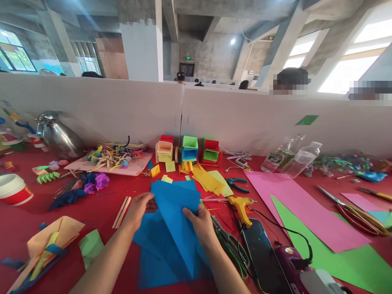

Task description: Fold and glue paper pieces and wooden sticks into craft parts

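A sheet of blue paper (177, 216), tapering to a point at the bottom, is held up between my two hands. My left hand (141, 208) pinches its upper left corner. On the right side, my right hand (200, 222) grips the edge with the thumb on top. More blue paper (153, 269) lies beneath on the red table (101, 200). Just right of my right hand are green-handled scissors (228, 243) and a yellow glue gun (241, 208). Two wooden sticks (121, 212) lie left of my left hand.
Small folded paper boxes (190, 149) stand at the back by the white partition (92, 106). A phone (265, 257) and power strip (318, 281) lie at right, near pink paper (306, 208), green paper (352, 265) and large scissors (352, 212). Left stand a paper cup (15, 190) and metal jug (63, 136).
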### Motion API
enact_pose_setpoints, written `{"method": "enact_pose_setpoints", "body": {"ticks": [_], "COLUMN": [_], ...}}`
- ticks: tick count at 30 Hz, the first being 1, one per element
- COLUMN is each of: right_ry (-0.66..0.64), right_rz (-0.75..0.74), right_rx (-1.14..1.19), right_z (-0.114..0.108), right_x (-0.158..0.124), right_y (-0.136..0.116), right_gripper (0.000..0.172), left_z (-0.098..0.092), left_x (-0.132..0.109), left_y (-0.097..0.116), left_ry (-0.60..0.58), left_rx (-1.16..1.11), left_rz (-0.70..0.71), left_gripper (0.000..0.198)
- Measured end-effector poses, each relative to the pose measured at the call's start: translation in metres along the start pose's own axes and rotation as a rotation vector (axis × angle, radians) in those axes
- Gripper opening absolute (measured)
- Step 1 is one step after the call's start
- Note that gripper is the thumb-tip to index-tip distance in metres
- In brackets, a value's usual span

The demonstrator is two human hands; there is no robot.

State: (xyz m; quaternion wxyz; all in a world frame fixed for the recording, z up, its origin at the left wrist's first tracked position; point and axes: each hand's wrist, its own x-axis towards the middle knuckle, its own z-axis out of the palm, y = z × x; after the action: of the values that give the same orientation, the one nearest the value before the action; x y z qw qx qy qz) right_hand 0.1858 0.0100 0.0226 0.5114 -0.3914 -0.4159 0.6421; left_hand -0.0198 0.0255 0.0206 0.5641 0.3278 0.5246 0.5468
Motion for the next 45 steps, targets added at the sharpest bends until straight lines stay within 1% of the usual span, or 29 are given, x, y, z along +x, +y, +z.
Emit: {"method": "enact_pose_setpoints", "body": {"ticks": [2,3,4,7,8,9,11,13,16,20,25,29,32,34,35,37,39,41,43,45], "right_ry": [0.039,0.055,0.065,0.047,0.03,0.007,-0.039,-0.054,-0.034,-0.021,-0.027,-0.089,-0.117,-0.108,-0.095,-0.038,0.009,0.02,0.001,-0.034], "right_rz": [0.005,0.01,0.013,0.018,0.017,0.014,0.005,-0.005,-0.003,0.015,0.035,0.042,0.035,-0.016,-0.066,-0.23,-0.466,-0.682,-0.798,-0.824], "right_rx": [0.009,0.016,0.024,0.031,0.028,0.019,-0.027,-0.086,-0.136,-0.146,-0.157,-0.106,-0.096,-0.136,-0.178,-0.334,-0.55,-0.718,-0.792,-0.831], "right_z": [0.0,0.0,0.0,0.0,0.0,0.0,-0.001,-0.002,-0.004,-0.005,-0.001,0.003,0.004,0.003,0.002,0.001,-0.001,-0.003,-0.006,-0.008], "right_x": [0.0,0.0,0.0,-0.001,-0.001,-0.001,-0.001,0.0,0.001,0.001,-0.003,-0.006,-0.005,-0.005,-0.005,-0.006,-0.011,-0.017,-0.02,-0.018], "right_y": [-0.001,-0.001,-0.001,0.0,0.0,0.0,-0.001,-0.003,-0.005,-0.005,-0.009,-0.014,-0.014,-0.013,-0.013,-0.016,-0.022,-0.029,-0.034,-0.032], "right_gripper": [0.038,0.038,0.038,0.037,0.036,0.035,0.032,0.028,0.032,0.033,0.033,0.032,0.029,0.028,0.027,0.022,0.017,0.019,0.025,0.029], "left_z": [0.0,0.002,0.004,0.013,0.016,0.018,0.02,0.018,0.014,0.013,0.016,0.02,0.021,0.02,0.019,0.015,0.009,0.001,-0.007,-0.016], "left_x": [-0.001,-0.003,-0.005,-0.013,-0.015,-0.017,-0.018,-0.017,-0.015,-0.015,-0.018,-0.02,-0.021,-0.021,-0.021,-0.022,-0.024,-0.026,-0.028,-0.029], "left_y": [0.002,0.003,0.003,0.001,-0.001,-0.002,-0.004,-0.004,-0.001,0.002,0.0,-0.002,-0.002,0.0,0.002,0.007,0.015,0.022,0.027,0.027], "left_ry": [0.018,-0.006,-0.062,-0.293,-0.341,-0.357,-0.331,-0.292,-0.257,-0.251,-0.232,-0.183,-0.188,-0.204,-0.21,-0.208,-0.216,-0.268,-0.315,-0.339], "left_rx": [-0.01,-0.005,0.006,0.035,0.032,0.023,0.001,-0.014,-0.026,-0.006,-0.016,-0.036,-0.017,0.006,0.021,0.056,0.134,0.266,0.368,0.453], "left_rz": [-0.007,-0.02,-0.037,-0.073,-0.075,-0.075,-0.077,-0.082,-0.075,-0.062,-0.058,-0.068,-0.066,-0.041,-0.025,0.02,0.168,0.416,0.583,0.635], "left_gripper": [0.026,0.03,0.032,0.032,0.032,0.031,0.03,0.029,0.027,0.029,0.032,0.035,0.033,0.032,0.031,0.027,0.021,0.018,0.016,0.015]}}
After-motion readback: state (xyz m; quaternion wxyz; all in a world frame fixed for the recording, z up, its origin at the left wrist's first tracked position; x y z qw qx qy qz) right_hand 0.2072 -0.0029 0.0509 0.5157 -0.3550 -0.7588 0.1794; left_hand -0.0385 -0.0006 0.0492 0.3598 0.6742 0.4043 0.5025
